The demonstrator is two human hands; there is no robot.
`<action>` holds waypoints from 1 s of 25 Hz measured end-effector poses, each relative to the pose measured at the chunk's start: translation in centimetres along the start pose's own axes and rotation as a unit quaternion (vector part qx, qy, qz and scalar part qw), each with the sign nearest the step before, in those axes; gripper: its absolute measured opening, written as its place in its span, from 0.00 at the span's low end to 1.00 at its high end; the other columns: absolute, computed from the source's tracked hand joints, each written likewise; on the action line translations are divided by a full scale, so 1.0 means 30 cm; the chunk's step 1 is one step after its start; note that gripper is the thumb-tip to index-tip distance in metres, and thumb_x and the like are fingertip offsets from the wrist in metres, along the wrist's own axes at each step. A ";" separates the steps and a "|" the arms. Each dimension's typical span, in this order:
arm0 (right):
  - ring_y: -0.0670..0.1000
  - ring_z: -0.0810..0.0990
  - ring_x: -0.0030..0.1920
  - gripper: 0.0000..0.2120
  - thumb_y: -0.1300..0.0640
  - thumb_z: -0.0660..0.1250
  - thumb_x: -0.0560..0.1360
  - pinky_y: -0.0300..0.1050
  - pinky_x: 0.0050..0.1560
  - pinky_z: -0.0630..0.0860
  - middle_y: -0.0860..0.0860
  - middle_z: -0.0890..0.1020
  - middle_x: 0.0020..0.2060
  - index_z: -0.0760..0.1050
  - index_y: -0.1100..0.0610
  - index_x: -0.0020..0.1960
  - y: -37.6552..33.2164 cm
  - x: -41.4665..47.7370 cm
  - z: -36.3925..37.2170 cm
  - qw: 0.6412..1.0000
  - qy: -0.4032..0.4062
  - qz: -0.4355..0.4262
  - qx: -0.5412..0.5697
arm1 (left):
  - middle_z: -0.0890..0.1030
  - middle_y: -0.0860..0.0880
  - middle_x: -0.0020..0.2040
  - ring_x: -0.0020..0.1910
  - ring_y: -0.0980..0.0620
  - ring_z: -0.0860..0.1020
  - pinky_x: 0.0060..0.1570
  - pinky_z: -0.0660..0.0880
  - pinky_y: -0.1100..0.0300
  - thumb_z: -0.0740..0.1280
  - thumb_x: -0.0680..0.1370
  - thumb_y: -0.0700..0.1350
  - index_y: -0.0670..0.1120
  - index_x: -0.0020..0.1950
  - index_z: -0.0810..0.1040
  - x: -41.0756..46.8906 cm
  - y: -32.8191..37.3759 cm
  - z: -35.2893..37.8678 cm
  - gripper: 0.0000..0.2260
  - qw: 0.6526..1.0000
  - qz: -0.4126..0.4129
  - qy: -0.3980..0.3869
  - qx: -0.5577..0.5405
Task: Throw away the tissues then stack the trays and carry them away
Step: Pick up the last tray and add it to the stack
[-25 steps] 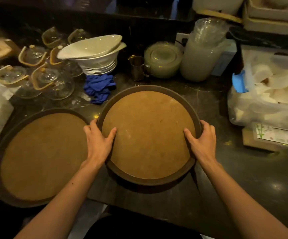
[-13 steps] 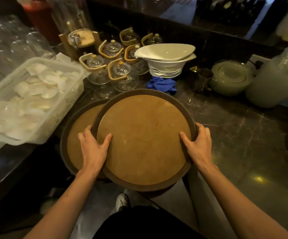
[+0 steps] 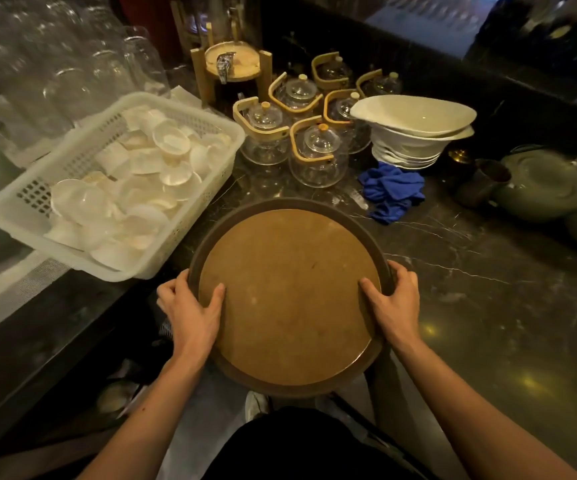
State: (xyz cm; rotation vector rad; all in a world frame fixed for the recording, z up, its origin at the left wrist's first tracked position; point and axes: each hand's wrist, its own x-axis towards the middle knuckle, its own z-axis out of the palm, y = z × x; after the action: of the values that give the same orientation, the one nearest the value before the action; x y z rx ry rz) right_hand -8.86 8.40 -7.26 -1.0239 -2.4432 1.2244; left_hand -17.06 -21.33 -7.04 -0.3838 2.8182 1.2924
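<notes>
Brown round tray [image 3: 290, 296] gripped at both sides over the near edge of a dark marble counter [image 3: 488, 289]: left hand [image 3: 190, 311] clasping the left rim, right hand [image 3: 396, 303] the right rim, thumbs on the cork-coloured surface. White plastic basket [image 3: 13, 216] of small dishes to the left; blue cloth [image 3: 392, 190] and glass teapots [image 3: 314, 150] behind.

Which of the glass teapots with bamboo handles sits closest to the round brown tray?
The front teapot, directly beyond the round brown tray with an orange lid knob; the others stand farther back.
</notes>
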 end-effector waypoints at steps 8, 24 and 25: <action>0.51 0.73 0.58 0.32 0.49 0.72 0.73 0.50 0.61 0.72 0.52 0.70 0.58 0.66 0.57 0.71 -0.003 -0.009 0.066 1.000 0.002 0.009 0.001 | 0.63 0.40 0.65 0.66 0.41 0.61 0.66 0.64 0.48 0.71 0.75 0.51 0.40 0.74 0.63 0.055 -0.055 0.016 0.33 1.000 0.003 -0.018 0.020; 0.49 0.70 0.56 0.29 0.50 0.72 0.73 0.45 0.60 0.70 0.53 0.67 0.56 0.68 0.59 0.70 0.020 0.045 0.081 1.000 0.008 0.004 -0.016 | 0.63 0.38 0.66 0.65 0.39 0.61 0.64 0.62 0.49 0.69 0.77 0.47 0.38 0.73 0.65 0.070 -0.036 0.055 0.28 0.999 0.024 -0.006 0.024; 0.49 0.71 0.56 0.29 0.50 0.72 0.73 0.45 0.59 0.70 0.53 0.67 0.56 0.68 0.58 0.70 0.021 0.048 0.080 1.000 0.009 0.002 -0.016 | 0.63 0.37 0.66 0.65 0.38 0.61 0.64 0.62 0.49 0.68 0.77 0.47 0.38 0.72 0.65 0.070 -0.037 0.058 0.27 0.999 0.027 -0.003 0.025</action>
State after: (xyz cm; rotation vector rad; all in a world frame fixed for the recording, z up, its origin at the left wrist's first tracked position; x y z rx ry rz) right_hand -10.74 8.13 -9.41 -1.0436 -2.4556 1.1768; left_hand -18.98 -21.18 -9.26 -0.3039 2.8685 1.2281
